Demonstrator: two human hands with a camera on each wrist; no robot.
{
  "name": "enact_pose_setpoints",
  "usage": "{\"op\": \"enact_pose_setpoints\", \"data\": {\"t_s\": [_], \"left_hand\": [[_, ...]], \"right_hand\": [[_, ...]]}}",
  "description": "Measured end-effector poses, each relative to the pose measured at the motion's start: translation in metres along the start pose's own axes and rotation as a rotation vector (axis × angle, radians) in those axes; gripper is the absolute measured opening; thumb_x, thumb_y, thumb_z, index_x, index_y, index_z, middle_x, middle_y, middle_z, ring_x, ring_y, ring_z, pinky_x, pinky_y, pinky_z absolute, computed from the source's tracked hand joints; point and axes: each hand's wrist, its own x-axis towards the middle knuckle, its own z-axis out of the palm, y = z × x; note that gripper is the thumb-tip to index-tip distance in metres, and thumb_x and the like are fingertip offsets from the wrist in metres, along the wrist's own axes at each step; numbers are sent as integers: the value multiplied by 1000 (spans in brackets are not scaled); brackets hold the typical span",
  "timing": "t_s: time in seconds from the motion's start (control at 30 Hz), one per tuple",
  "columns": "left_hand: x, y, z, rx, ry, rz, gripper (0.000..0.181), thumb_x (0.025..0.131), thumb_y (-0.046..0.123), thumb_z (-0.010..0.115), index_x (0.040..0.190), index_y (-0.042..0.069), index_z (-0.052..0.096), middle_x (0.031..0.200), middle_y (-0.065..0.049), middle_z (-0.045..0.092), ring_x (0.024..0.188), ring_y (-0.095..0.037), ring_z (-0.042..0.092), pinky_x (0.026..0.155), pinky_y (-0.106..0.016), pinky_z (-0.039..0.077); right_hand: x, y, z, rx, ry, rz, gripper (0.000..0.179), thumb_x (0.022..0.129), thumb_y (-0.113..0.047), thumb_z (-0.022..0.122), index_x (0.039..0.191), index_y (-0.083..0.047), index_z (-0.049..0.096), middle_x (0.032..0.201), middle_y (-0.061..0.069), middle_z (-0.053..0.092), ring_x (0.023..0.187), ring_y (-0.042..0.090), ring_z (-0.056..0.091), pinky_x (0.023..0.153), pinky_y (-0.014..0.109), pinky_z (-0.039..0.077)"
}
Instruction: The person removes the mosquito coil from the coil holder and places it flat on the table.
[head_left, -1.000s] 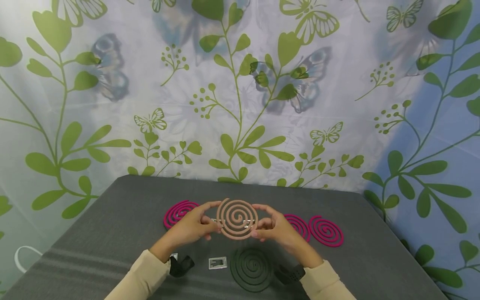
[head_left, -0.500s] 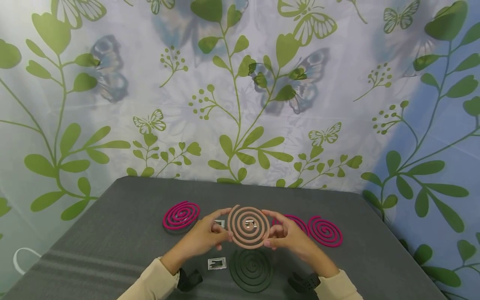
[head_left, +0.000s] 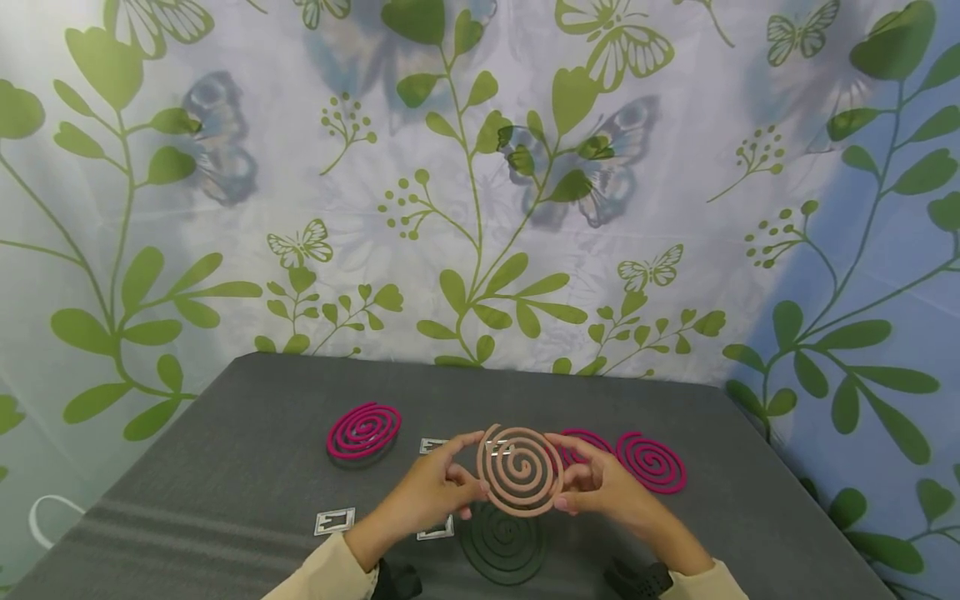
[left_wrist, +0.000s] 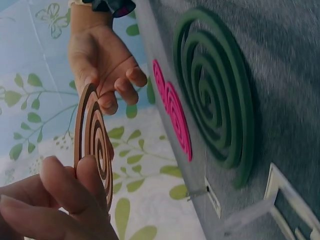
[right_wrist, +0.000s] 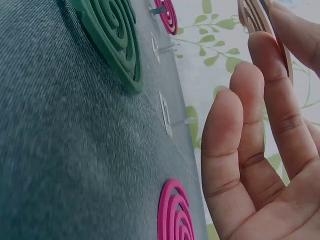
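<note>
A tan mosquito coil [head_left: 522, 468] is held up above the table, its flat face toward the head camera. My left hand [head_left: 431, 483] pinches its left edge between thumb and fingers. On the opposite edge, my right hand [head_left: 618, 492] grips it the same way; the right wrist view shows the coil's edge [right_wrist: 286, 55] between thumb and index finger, the other fingers loosely bent. Below and partly behind the tan coil lies a dark green coil [head_left: 504, 546] on the grey tabletop.
A pink coil [head_left: 364, 431] sits back left, a shadow beneath it. Two more pink coils, one of them the outer right coil [head_left: 651, 462], lie side by side behind my right hand. Flat metal coil stands, including one at left [head_left: 334, 522], lie on the grey table [head_left: 247, 467]. A patterned curtain [head_left: 480, 208] hangs behind.
Both hands have moved right and toward me, carrying the tan coil with them. The left pink coil and the front-left metal stand are now uncovered.
</note>
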Motion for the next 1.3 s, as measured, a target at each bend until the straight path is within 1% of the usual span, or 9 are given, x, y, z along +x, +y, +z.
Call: {"op": "enact_pose_setpoints", "data": {"t_s": [0.23, 0.4, 0.57, 0.73, 0.83, 0.97, 1.1, 1.2, 1.3], "left_hand": [[1, 0, 15, -13, 7, -6, 71, 102, 9, 74, 164, 3, 42, 91, -12, 78, 61, -20, 66, 48, -23, 42], [3, -1, 26, 16, 8, 1, 70, 101, 10, 76, 163, 6, 44, 90, -9, 79, 61, -20, 67, 47, -23, 45], [6, -1, 35, 1, -19, -4, 70, 101, 8, 76, 164, 7, 44, 90, -10, 78, 59, -18, 66, 47, -23, 46], [9, 0, 44, -4, -42, -1, 71, 101, 7, 76, 163, 4, 44, 89, -10, 79, 61, -34, 71, 45, -21, 47], [10, 0, 51, 2, -36, -3, 70, 99, 6, 77, 162, 4, 45, 86, -6, 78, 62, -37, 72, 44, -21, 46], [11, -1, 61, 2, -27, -13, 69, 98, 5, 78, 161, 5, 48, 84, -4, 78, 56, -22, 68, 43, -20, 45], [13, -4, 70, 12, -26, -9, 68, 97, 4, 79, 159, 6, 50, 81, -1, 77, 54, -15, 66, 43, -20, 46], [15, -8, 75, 19, -48, -15, 69, 96, 3, 80, 158, 4, 50, 80, 3, 76, 53, -11, 65, 44, -20, 47], [18, -10, 78, 39, -85, -29, 70, 96, 2, 79, 158, 0, 47, 81, 6, 75, 53, -7, 64, 45, -20, 50]], "right_hand": [[-12, 2, -9, 25, -43, -45, 77, 100, 6, 70, 162, 13, 25, 100, -1, 78, 88, 12, 72, 78, 27, 58], [-23, 5, -19, 36, -65, -50, 70, 100, 9, 67, 164, 0, 38, 104, 0, 79, 93, 14, 74, 81, 28, 59], [-34, 7, -27, 51, -56, -29, 65, 100, 10, 67, 159, -11, 48, 103, 0, 79, 92, 12, 74, 79, 28, 58], [-44, 6, -32, 59, -69, -21, 63, 101, 8, 66, 157, -14, 50, 102, 0, 79, 90, 12, 75, 78, 28, 58], [-50, 5, -35, 62, -74, 3, 61, 101, 8, 66, 156, -15, 50, 101, 0, 78, 88, 12, 74, 78, 30, 59], [-58, 6, -39, 69, -70, 40, 62, 102, 7, 66, 157, -16, 49, 100, 1, 78, 87, 13, 74, 77, 31, 59], [-65, 9, -44, 79, -89, 38, 64, 101, 9, 65, 156, -19, 51, 99, 1, 78, 87, 12, 74, 77, 30, 59], [-69, 12, -47, 80, -102, 38, 64, 100, 10, 65, 156, -19, 53, 99, 1, 79, 86, 12, 74, 77, 30, 59], [-73, 14, -49, 80, -98, 66, 63, 101, 9, 66, 156, -18, 54, 98, 2, 79, 84, 11, 74, 75, 29, 58]]}}
